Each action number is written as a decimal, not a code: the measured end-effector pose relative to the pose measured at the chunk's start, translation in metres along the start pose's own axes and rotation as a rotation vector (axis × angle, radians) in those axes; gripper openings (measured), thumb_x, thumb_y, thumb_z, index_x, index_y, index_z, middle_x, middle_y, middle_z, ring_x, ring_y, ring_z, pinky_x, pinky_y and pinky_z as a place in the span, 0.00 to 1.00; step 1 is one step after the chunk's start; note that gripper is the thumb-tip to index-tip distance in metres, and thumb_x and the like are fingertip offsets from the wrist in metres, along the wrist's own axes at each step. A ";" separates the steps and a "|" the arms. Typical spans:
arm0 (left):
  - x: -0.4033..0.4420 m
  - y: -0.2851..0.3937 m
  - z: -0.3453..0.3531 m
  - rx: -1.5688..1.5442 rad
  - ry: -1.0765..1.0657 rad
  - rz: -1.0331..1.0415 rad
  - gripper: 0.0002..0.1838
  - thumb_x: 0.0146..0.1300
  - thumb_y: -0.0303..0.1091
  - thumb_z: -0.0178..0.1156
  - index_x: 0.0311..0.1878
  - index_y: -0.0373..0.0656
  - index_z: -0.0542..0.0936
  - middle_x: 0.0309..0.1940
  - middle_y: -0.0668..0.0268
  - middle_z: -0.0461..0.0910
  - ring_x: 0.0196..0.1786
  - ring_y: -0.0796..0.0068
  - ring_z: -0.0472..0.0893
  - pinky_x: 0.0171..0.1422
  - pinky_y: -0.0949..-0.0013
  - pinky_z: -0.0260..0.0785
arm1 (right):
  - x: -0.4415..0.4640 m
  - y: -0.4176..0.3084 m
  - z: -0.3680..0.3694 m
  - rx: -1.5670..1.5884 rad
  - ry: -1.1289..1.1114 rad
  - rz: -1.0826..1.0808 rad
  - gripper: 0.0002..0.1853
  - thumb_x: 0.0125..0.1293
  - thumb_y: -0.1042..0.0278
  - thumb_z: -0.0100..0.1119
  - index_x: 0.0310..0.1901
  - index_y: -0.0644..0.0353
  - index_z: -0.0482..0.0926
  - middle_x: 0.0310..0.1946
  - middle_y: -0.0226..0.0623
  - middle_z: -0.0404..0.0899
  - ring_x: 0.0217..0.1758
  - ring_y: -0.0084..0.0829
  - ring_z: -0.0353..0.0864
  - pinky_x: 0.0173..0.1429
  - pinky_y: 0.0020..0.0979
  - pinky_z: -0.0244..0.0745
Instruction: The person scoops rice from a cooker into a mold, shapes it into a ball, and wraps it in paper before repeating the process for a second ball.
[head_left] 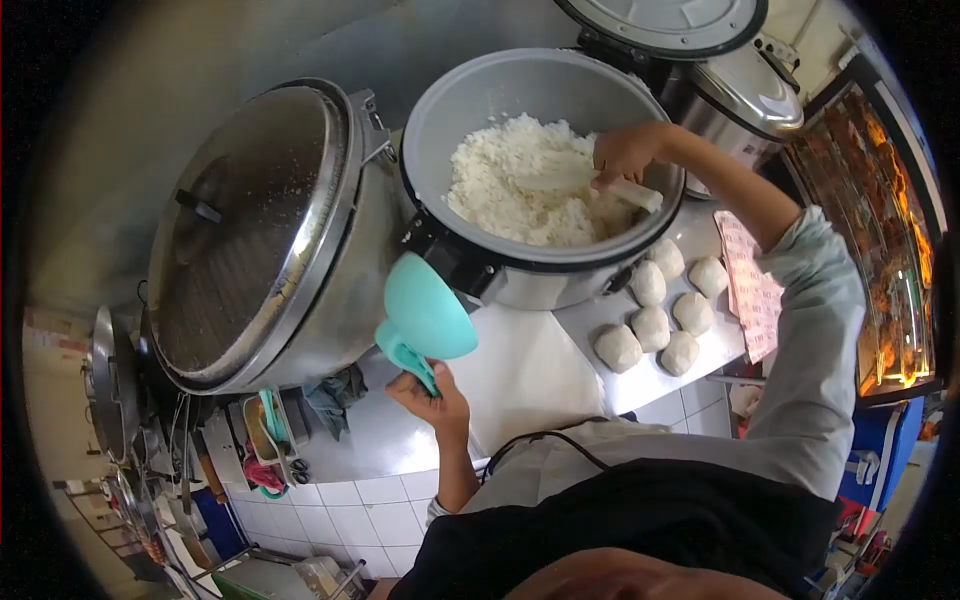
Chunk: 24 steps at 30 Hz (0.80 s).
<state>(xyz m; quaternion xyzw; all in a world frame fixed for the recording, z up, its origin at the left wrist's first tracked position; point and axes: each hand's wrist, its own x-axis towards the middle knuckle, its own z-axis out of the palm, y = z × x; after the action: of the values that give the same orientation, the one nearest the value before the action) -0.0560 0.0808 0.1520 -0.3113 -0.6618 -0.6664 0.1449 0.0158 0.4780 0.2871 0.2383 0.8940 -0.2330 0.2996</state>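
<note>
My left hand (437,398) grips the handle of a turquoise plastic cup (432,305), held in front of the large rice cooker (490,255). The cup's rounded outer side shows, and its inside is hidden. Reaching into the cooker, my right hand (628,153) is closed around a translucent rice paddle (555,172). The paddle's blade lies against the heaped white rice (510,210), and its handle end points toward the cooker's right wall. The rice fills part of the grey pot.
Several round whitish balls (650,328) sit on the steel counter beside printed pink paper (745,285). A white sheet (530,370) lies before the cooker. Left stands a large lidded metal pot (250,240); a utensil tray (270,430) is below it. Lit display case (870,240) at right.
</note>
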 end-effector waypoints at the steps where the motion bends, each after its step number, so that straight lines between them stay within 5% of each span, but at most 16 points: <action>1: 0.017 0.012 0.014 -0.003 0.008 0.005 0.08 0.65 0.26 0.50 0.40 0.39 0.60 0.27 0.63 0.65 0.25 0.76 0.67 0.29 0.76 0.62 | 0.005 0.001 -0.009 0.219 -0.154 -0.010 0.26 0.64 0.48 0.53 0.39 0.71 0.77 0.33 0.52 0.79 0.34 0.49 0.79 0.43 0.46 0.74; 2: 0.035 0.026 0.027 -0.123 0.028 -0.037 0.08 0.65 0.27 0.49 0.40 0.40 0.60 0.27 0.62 0.67 0.24 0.77 0.68 0.28 0.76 0.63 | 0.006 0.001 -0.015 0.226 -0.085 0.050 0.17 0.59 0.58 0.57 0.32 0.68 0.78 0.29 0.48 0.78 0.30 0.40 0.80 0.32 0.35 0.77; 3: 0.050 0.031 0.038 -0.244 0.045 -0.079 0.07 0.65 0.28 0.49 0.40 0.40 0.60 0.27 0.60 0.69 0.23 0.78 0.69 0.27 0.76 0.63 | 0.010 0.004 -0.024 0.222 -0.077 0.051 0.17 0.59 0.58 0.57 0.32 0.68 0.78 0.29 0.48 0.78 0.30 0.40 0.80 0.32 0.35 0.77; 5: 0.073 0.026 0.056 -0.205 0.085 -0.027 0.07 0.67 0.29 0.47 0.42 0.37 0.63 0.26 0.59 0.72 0.22 0.77 0.70 0.25 0.75 0.65 | 0.020 0.015 -0.048 -0.615 0.292 -0.101 0.09 0.51 0.69 0.58 0.31 0.66 0.77 0.30 0.49 0.79 0.28 0.40 0.81 0.30 0.36 0.78; 7: 0.090 0.029 0.073 -0.248 0.159 -0.073 0.08 0.68 0.30 0.46 0.43 0.33 0.67 0.24 0.60 0.72 0.23 0.77 0.70 0.25 0.75 0.66 | 0.014 0.007 -0.070 -0.702 0.193 -0.020 0.10 0.46 0.72 0.56 0.33 0.65 0.77 0.30 0.47 0.80 0.32 0.41 0.82 0.36 0.42 0.77; 9: 0.098 0.022 0.083 -0.226 0.162 -0.045 0.10 0.68 0.29 0.46 0.44 0.32 0.70 0.25 0.60 0.73 0.23 0.77 0.70 0.25 0.75 0.66 | 0.012 -0.003 -0.071 -0.716 0.663 0.052 0.10 0.48 0.72 0.55 0.33 0.63 0.78 0.28 0.42 0.81 0.37 0.39 0.83 0.41 0.46 0.76; 11: 0.104 0.021 0.089 -0.331 0.101 -0.070 0.04 0.63 0.23 0.50 0.38 0.31 0.69 0.25 0.60 0.74 0.22 0.78 0.73 0.25 0.77 0.64 | 0.027 -0.006 -0.072 -0.776 0.710 0.058 0.09 0.49 0.70 0.55 0.33 0.61 0.78 0.25 0.38 0.81 0.37 0.37 0.82 0.43 0.41 0.74; 13: 0.107 0.020 0.093 -0.249 0.050 -0.035 0.10 0.69 0.30 0.46 0.45 0.32 0.70 0.26 0.61 0.73 0.23 0.81 0.69 0.22 0.79 0.62 | 0.056 -0.001 -0.067 -1.048 0.881 -0.055 0.09 0.49 0.66 0.57 0.31 0.59 0.79 0.25 0.39 0.80 0.33 0.36 0.81 0.44 0.35 0.70; 14: 0.109 0.020 0.096 -0.233 0.103 -0.040 0.10 0.70 0.31 0.45 0.45 0.32 0.70 0.26 0.61 0.72 0.22 0.82 0.69 0.21 0.80 0.61 | 0.072 -0.002 -0.067 -1.133 0.776 -0.066 0.12 0.53 0.57 0.58 0.29 0.58 0.79 0.22 0.38 0.79 0.29 0.36 0.79 0.47 0.32 0.65; 18: 0.111 0.020 0.106 -0.240 0.286 -0.091 0.12 0.70 0.33 0.45 0.45 0.32 0.70 0.28 0.63 0.73 0.19 0.87 0.66 0.18 0.84 0.56 | 0.093 -0.011 -0.069 -0.899 0.947 -0.239 0.20 0.54 0.44 0.58 0.24 0.56 0.79 0.17 0.37 0.77 0.27 0.34 0.78 0.49 0.32 0.62; 24: 0.106 0.014 0.108 -0.068 0.315 -0.131 0.13 0.69 0.35 0.48 0.46 0.33 0.71 0.30 0.64 0.75 0.19 0.89 0.66 0.17 0.86 0.53 | 0.079 -0.009 -0.072 -0.867 0.840 -0.159 0.21 0.54 0.42 0.57 0.20 0.53 0.79 0.17 0.35 0.77 0.24 0.34 0.75 0.48 0.30 0.60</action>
<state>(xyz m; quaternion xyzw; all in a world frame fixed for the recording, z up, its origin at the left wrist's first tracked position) -0.1043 0.2081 0.2199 -0.1640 -0.6269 -0.7369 0.1923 -0.0758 0.5340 0.2893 0.0989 0.9642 0.2446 -0.0275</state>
